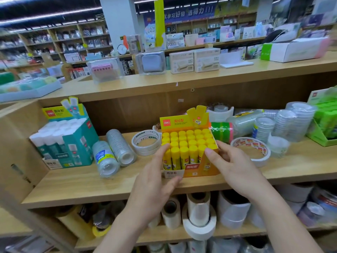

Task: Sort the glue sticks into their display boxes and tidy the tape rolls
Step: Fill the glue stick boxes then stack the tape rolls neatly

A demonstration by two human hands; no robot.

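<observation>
An orange and yellow display box (209, 166) full of yellow-capped glue sticks (187, 141) stands mid-shelf near the front edge. My left hand (156, 178) lies against its left front corner, fingers straight, thumb by the bottom edge. My right hand (231, 161) touches the box's right side with relaxed fingers. To the left stands a teal display box (78, 143) of white-capped glue sticks. Clear tape packs (105, 159) lie between the two boxes. White tape rolls (145, 143) sit behind my left hand, and a printed roll (251, 148) lies to the right.
Stacks of clear tape rolls (284, 125) and a green box (322, 128) crowd the shelf's right end. A green and pink tape pack (221, 130) lies behind the yellow box. Large white rolls (198, 216) fill the shelf below. Boxed goods line the top shelf (182, 81).
</observation>
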